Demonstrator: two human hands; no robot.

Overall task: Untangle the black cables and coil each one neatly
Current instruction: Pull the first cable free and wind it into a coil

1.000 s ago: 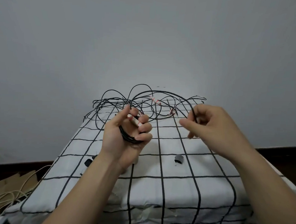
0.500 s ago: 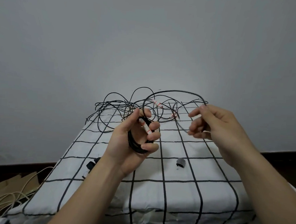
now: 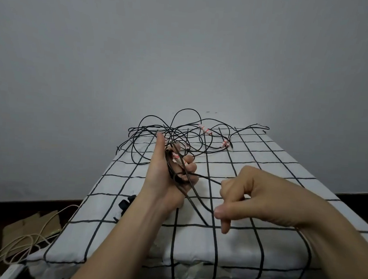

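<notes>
A tangle of thin black cables lies at the far end of the table, with red-and-white tags on some ends. My left hand is raised over the middle of the table, thumb up, fingers curled round a small coil of black cable with a tagged end. A loop of that cable runs down and to the right into my right hand, which pinches it with curled fingers, low and close to me.
The table is covered by a white cloth with a black grid. A small black clip-like item lies near the left edge. On the floor at the left lie cardboard and pale cream cables. A grey wall stands behind.
My right hand has come down from the far tangle toward me, drawing a loop of cable with it. My left hand keeps hold of the coil, thumb now straight up.
</notes>
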